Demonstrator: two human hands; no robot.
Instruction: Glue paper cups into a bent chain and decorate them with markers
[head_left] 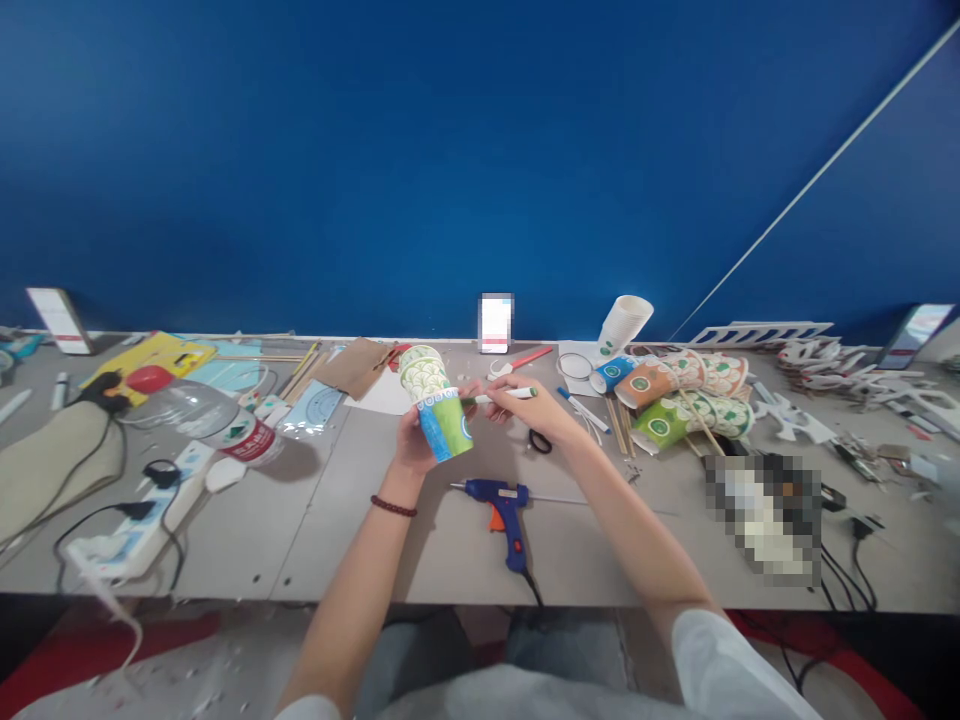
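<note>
My left hand is wrapped round a stack of patterned paper cups, tilted with a green and blue cup at the near end. In my right hand is a white marker with a green end, pinched between the fingers. Its tip points at the side of the cups; whether it touches them I cannot tell. Below both hands a blue glue gun with an orange trigger lies on the table. Black scissor handles show just under my right hand.
To the left lie a plastic bottle with a red cap and a white power strip. More paper cup stacks, wooden sticks and white cups are at the right. A phone leans on the blue wall.
</note>
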